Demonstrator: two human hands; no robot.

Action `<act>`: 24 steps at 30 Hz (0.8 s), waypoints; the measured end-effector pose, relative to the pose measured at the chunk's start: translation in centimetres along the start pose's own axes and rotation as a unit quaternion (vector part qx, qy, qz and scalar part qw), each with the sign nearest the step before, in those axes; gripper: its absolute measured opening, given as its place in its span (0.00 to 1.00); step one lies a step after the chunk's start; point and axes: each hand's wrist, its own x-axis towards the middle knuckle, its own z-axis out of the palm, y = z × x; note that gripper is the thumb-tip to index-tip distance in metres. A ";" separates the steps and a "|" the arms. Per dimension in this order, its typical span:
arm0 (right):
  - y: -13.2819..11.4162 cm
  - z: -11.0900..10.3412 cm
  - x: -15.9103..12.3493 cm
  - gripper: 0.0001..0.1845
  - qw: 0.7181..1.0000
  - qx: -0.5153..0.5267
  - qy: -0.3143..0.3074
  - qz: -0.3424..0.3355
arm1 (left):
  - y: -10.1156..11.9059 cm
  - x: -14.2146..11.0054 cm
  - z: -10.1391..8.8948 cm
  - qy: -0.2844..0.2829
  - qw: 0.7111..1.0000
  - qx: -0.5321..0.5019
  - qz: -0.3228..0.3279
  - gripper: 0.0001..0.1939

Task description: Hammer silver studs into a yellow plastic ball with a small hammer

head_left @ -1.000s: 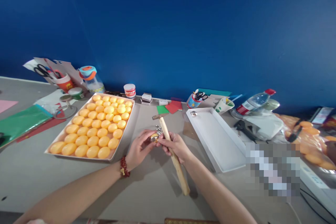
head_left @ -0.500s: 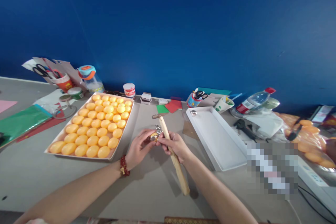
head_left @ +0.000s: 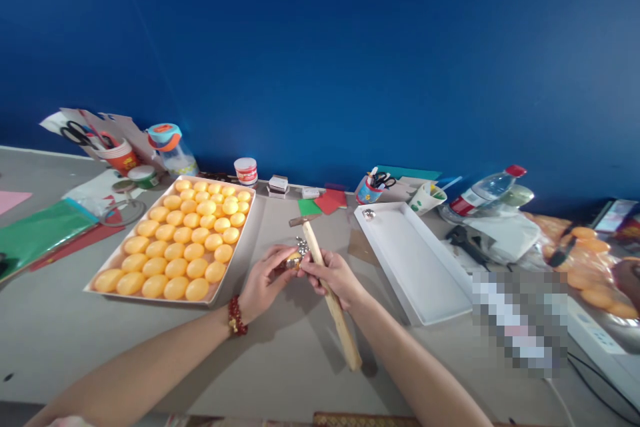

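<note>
In my left hand [head_left: 265,280], which wears a red bead bracelet, is a small yellow-orange ball [head_left: 293,259] pinched between the fingers. Shiny silver pieces, too small to make out, cover part of its surface. My right hand [head_left: 330,278] grips a hammer [head_left: 336,317] around its wooden handle near the head. The metal head points up and away from me, and the handle's end slants toward my body. Fingertips of the right hand touch or nearly touch the silver side of the ball; whether they also pinch a small piece is hidden.
Left stands a shallow box [head_left: 220,287] with many orange balls. To the right, a white tray [head_left: 425,267] holds a silver item [head_left: 369,214] in its far corner. A bottle [head_left: 487,190], pen cups and coloured paper [head_left: 330,201] line the blue wall.
</note>
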 end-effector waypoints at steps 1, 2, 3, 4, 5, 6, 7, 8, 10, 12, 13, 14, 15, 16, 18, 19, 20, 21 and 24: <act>0.0 0.0 0.0 0.20 1.000 0.000 0.000 0.000 | 0.0 0.0 0.0 0.000 1.000 -0.002 0.000 0.19; 0.0 0.0 0.0 0.20 1.000 0.001 0.001 -0.001 | -0.1 0.0 0.0 0.000 1.000 -0.002 0.001 0.19; 0.0 0.1 0.0 0.20 1.000 0.000 0.002 -0.002 | -0.1 0.0 0.0 0.000 1.000 -0.001 0.002 0.19; 0.0 0.1 0.0 0.20 1.000 -0.001 0.004 -0.002 | -0.1 0.0 0.0 0.000 1.000 0.002 0.004 0.19; 0.0 0.1 0.0 0.20 1.000 -0.002 0.006 -0.002 | -0.1 0.0 0.0 -0.001 1.000 0.005 0.004 0.19; 0.1 0.1 0.0 0.20 1.000 -0.004 0.008 -0.003 | 0.0 0.0 0.0 -0.001 1.000 0.008 0.002 0.19; 0.1 0.1 0.0 0.20 1.000 -0.005 0.009 -0.004 | 0.0 0.0 0.0 -0.001 1.000 0.009 0.000 0.19; 0.1 0.1 0.1 0.20 1.000 -0.007 0.009 -0.005 | 0.0 0.0 0.0 0.000 1.000 0.009 -0.002 0.19; 0.1 0.1 0.1 0.20 1.000 -0.009 0.009 -0.009 | 0.1 0.0 0.0 0.001 1.000 0.005 -0.007 0.19; 0.1 0.1 0.1 0.19 1.000 -0.012 0.009 -0.010 | 0.2 0.0 0.0 0.001 1.000 0.003 -0.008 0.19; 0.1 0.1 0.1 0.19 1.000 -0.014 0.010 -0.010 | 0.2 0.0 0.0 0.001 1.000 0.004 -0.008 0.19; 0.2 0.2 0.1 0.19 1.000 -0.015 0.011 -0.010 | 0.2 0.0 0.0 0.002 1.000 0.005 -0.007 0.19; 0.2 0.2 0.1 0.19 1.000 -0.017 0.012 -0.011 | 0.2 0.0 0.0 0.003 1.000 0.007 -0.005 0.19; 0.2 0.2 0.1 0.19 1.000 -0.018 0.013 -0.012 | 0.2 0.0 0.0 0.004 1.000 0.009 -0.003 0.19; 0.2 0.2 0.0 0.19 1.000 -0.018 0.012 -0.015 | 0.2 0.0 0.0 0.004 1.000 0.012 -0.001 0.19; 0.2 0.1 0.0 0.19 1.000 -0.017 0.011 -0.016 | 0.2 0.0 0.0 0.002 1.000 0.013 -0.001 0.19; 0.3 0.1 0.0 0.19 1.000 -0.017 0.010 -0.016 | 0.2 0.0 0.0 0.001 1.000 0.014 -0.001 0.19; 0.3 0.1 0.0 0.18 1.000 -0.017 0.009 -0.017 | 0.2 0.0 0.0 0.001 1.000 0.016 -0.001 0.19; 0.3 0.2 0.0 0.18 1.000 -0.021 0.008 -0.016 | 0.2 0.0 0.0 0.007 1.000 0.019 0.001 0.19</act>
